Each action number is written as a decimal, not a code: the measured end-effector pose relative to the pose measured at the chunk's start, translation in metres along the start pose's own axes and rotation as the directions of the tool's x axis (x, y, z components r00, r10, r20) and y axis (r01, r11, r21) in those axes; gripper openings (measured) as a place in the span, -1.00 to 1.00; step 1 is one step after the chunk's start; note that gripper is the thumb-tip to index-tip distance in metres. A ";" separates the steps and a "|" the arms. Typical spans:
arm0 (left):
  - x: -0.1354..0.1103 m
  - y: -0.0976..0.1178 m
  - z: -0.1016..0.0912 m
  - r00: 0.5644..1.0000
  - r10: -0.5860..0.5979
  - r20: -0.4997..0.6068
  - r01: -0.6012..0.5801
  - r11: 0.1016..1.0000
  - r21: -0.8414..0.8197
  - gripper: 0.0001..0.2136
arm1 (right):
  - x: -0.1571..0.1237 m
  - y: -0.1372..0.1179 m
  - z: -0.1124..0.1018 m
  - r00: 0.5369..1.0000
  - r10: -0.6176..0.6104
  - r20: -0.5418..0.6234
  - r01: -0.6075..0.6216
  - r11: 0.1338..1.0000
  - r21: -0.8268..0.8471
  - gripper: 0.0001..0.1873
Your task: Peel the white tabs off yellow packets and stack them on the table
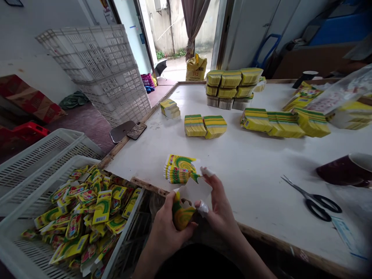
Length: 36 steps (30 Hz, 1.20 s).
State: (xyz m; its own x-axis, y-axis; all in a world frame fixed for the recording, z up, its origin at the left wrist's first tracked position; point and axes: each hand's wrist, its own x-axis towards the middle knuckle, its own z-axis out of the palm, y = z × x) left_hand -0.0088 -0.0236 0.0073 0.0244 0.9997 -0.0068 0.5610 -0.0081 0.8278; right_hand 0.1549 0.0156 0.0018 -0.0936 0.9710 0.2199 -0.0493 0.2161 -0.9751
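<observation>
My left hand (167, 223) is wrapped round a small yellow and green carton (183, 217), whose white flaps stand open at the top. Beside that open end is my right hand (217, 205), its thumb and fingers apart and the thumb close to the flaps. White wrapping covers its thumb tip and a fingertip. The fingertip reaches the edge of a fanned stack of flat cartons (181, 166) on the table, just beyond the held carton. Whether the right thumb presses on the carton is unclear.
A white crate (17, 232) of filled cartons stands at lower left. Bundled flat cartons (203, 126) and a taller pile (229, 87) sit farther back on the table (244, 166). Scissors (314, 199), a dark mug (340, 170) and a phone (136, 130) lie around.
</observation>
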 end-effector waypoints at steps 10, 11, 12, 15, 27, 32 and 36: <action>0.001 -0.001 0.006 0.975 0.216 0.046 -0.219 0.972 0.080 -0.48 | 0.000 0.002 0.014 0.801 0.363 0.476 -0.566 0.716 0.407 -0.25; 0.002 0.000 0.004 0.979 0.189 0.081 -0.193 0.980 0.038 -0.48 | 0.000 0.001 0.012 0.832 0.311 0.460 -0.485 0.809 0.331 -0.25; 0.003 0.000 0.003 0.979 0.164 0.123 -0.164 0.986 -0.011 -0.46 | 0.000 0.000 0.010 0.855 0.250 0.454 -0.382 0.897 0.224 -0.27; 0.007 -0.002 0.007 0.980 0.101 0.173 -0.078 0.988 -0.135 -0.48 | 0.000 -0.005 0.005 0.841 0.086 0.533 -0.032 0.994 -0.109 -0.27; 0.004 -0.019 -0.003 0.962 -0.088 -0.258 0.087 0.996 -0.016 -0.38 | 0.004 0.018 -0.008 0.831 0.006 0.556 0.259 0.881 -0.396 -0.27; 0.003 -0.011 -0.008 0.999 0.003 -0.051 -0.002 1.000 0.007 -0.38 | 0.004 0.006 -0.010 0.816 0.024 0.577 0.267 0.870 -0.414 -0.42; 0.005 -0.006 -0.012 0.999 0.040 0.032 -0.043 0.996 0.073 -0.31 | 0.008 -0.010 -0.014 0.778 0.088 0.622 0.237 0.876 -0.421 -0.60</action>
State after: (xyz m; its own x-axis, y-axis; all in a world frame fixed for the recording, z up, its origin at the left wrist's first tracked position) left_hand -0.0218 -0.0186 0.0090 0.0734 0.9973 0.0086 0.6188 -0.0523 0.7838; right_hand 0.1683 0.0223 0.0127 -0.6955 0.7112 0.1026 0.3531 0.4625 -0.8133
